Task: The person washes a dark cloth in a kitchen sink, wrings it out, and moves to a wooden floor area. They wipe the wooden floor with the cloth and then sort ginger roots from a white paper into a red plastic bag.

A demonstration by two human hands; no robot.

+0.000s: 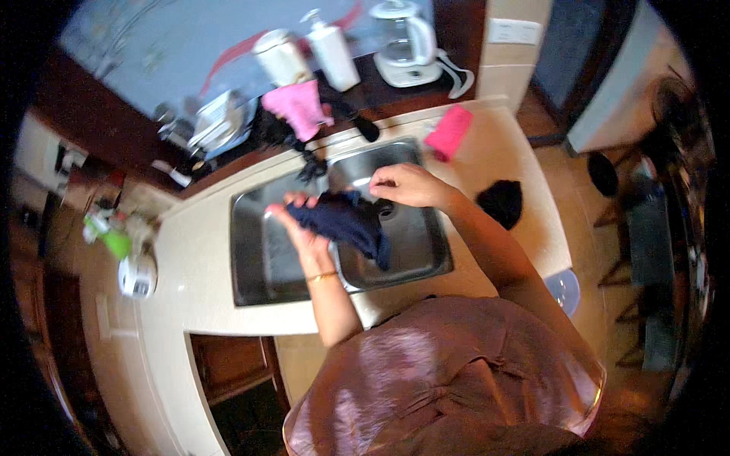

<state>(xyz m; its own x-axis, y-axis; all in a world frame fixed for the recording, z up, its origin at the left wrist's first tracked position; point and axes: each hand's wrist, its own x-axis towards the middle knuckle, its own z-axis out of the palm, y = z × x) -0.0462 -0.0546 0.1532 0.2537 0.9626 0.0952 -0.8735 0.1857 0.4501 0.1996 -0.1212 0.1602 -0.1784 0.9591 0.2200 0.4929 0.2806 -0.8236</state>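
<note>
A dark navy cloth item, perhaps a sock or small garment, drapes over my left hand above the double-bowl steel sink. The left fingers and thumb grip its near-left end, and the cloth hangs down towards the right bowl. My right hand hovers over the right bowl, its fingers curled, just right of the cloth. No item shows between those fingertips, though the view is blurred there. Behind the divider, the dark faucet is partly lost against the dark ledge.
A pink roll and a black cloth lie on the counter right of the sink. Along the back ledge stand a pink cloth, a white pump bottle and a glass kettle. A white container is at left.
</note>
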